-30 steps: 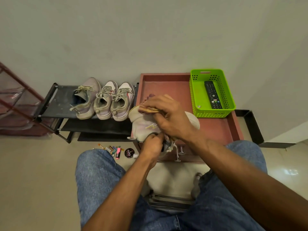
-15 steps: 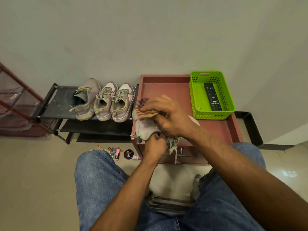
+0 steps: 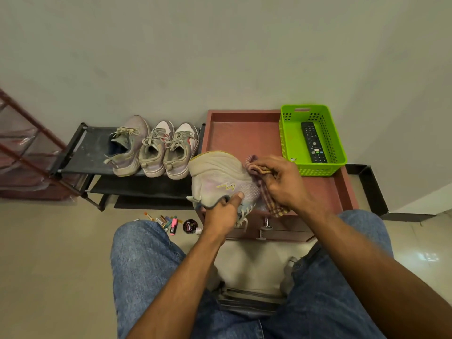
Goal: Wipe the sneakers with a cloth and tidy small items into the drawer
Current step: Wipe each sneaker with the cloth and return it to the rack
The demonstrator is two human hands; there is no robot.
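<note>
At the far left a red frame point(image 3: 36, 133) with clear plastic stands against the wall, apart from the work. Next to it is a low black shoe rack point(image 3: 80, 152), and three sneakers point(image 3: 156, 150) wait on its top shelf with the heels toward the person, side by side and touching, probably so each one can be taken out by the heel when its turn comes. On the floor in front of the rack lies a little heap of small items point(image 3: 171, 222): pens or markers, a pink stick and a round black tin; they are close to the cabinet, I think because they must go into the drawer point(image 3: 271, 230) later, and its front looks closed. The left hand point(image 3: 223, 211) holds the fourth sneaker point(image 3: 220, 179) at the opening, the thumb pressed on the outer side and the other fingers hidden, it seems inside or behind the collar; this keeps the shoe lying on its side and steady above the front edge of the red cabinet top point(image 3: 244, 133), with the side panel turned up for cleaning. The right hand point(image 3: 281, 182) has its fingers curled around a bunched checked cloth point(image 3: 265, 192), and the cloth touches the toe part of this shoe while its loose end hangs down. Behind the right hand a green basket point(image 3: 315, 170) sits on the cabinet top with a remote control point(image 3: 313, 143) inside, away from the wiping
</note>
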